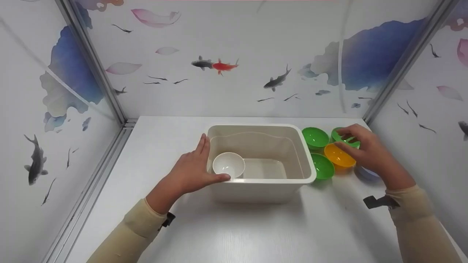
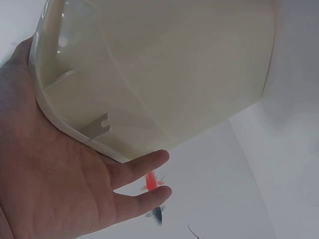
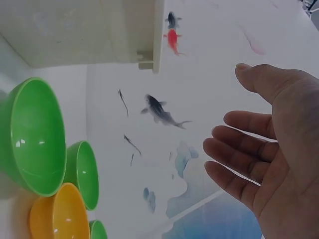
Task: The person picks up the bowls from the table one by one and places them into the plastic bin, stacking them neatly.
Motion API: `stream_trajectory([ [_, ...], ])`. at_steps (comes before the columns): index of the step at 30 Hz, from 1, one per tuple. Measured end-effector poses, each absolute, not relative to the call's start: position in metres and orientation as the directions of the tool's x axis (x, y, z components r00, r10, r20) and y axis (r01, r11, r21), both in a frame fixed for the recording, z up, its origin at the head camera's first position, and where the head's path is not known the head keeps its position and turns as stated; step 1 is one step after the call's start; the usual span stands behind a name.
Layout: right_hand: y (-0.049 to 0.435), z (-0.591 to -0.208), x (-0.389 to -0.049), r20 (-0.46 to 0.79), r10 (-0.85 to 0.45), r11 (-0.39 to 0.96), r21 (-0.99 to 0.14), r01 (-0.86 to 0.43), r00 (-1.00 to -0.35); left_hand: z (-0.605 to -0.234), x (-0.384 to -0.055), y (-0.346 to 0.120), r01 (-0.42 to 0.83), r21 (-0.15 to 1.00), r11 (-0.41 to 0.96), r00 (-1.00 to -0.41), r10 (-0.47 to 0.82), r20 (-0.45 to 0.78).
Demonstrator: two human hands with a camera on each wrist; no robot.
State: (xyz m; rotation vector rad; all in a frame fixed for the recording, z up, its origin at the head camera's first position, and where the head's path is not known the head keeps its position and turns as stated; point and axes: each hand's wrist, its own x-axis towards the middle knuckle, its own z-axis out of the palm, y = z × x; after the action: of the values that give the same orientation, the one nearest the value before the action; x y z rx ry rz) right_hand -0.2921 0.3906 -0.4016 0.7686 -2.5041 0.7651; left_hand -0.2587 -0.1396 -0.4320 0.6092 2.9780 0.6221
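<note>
My left hand (image 1: 193, 170) rests against the left side of a beige plastic bin (image 1: 256, 191). Its thumb lies over the front rim, while the fingers extend straight along the side; the left wrist view shows the palm against the bin's rim (image 2: 65, 130). Inside the bin, at its left end, sits a white bowl (image 1: 228, 164). Over the bowls right of the bin hovers my right hand (image 1: 369, 149), fingers loosely bent and holding nothing. Nearest to it are an orange bowl (image 1: 340, 156) and a green bowl (image 1: 335, 133), partly hidden by the fingers.
Two more green bowls (image 1: 315, 138) stand along the bin's right side. A bluish bowl (image 1: 367, 174) is partly hidden under the right hand. The white table (image 1: 234, 233) is bounded by printed panels (image 1: 234, 95) at the back and sides, with metal posts (image 1: 98, 65) at the corners.
</note>
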Motion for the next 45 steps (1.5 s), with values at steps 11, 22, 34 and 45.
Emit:
stream_trajectory([
  [11,0.415,-0.421,-0.281,0.523,-0.298,0.740,-0.401,-0.540,-0.798,-0.432,-0.258,-0.140,0.375,0.392,0.840,-0.920,0.388,0.049],
  [22,0.432,-0.437,-0.280,0.491,-0.212,0.745,-0.479,-0.464,-0.845,-0.431,-0.259,-0.139,0.372,0.392,0.841,-0.921,0.386,0.045],
  [34,0.461,-0.463,-0.283,0.445,-0.123,0.827,-0.449,-0.340,-0.887,-0.433,-0.259,-0.140,0.374,0.390,0.841,-0.921,0.387,0.049],
  [45,0.500,-0.494,-0.292,0.302,0.075,0.808,-0.577,-0.119,-0.950,-0.432,-0.258,-0.139,0.368,0.394,0.842,-0.923,0.382,0.045],
])
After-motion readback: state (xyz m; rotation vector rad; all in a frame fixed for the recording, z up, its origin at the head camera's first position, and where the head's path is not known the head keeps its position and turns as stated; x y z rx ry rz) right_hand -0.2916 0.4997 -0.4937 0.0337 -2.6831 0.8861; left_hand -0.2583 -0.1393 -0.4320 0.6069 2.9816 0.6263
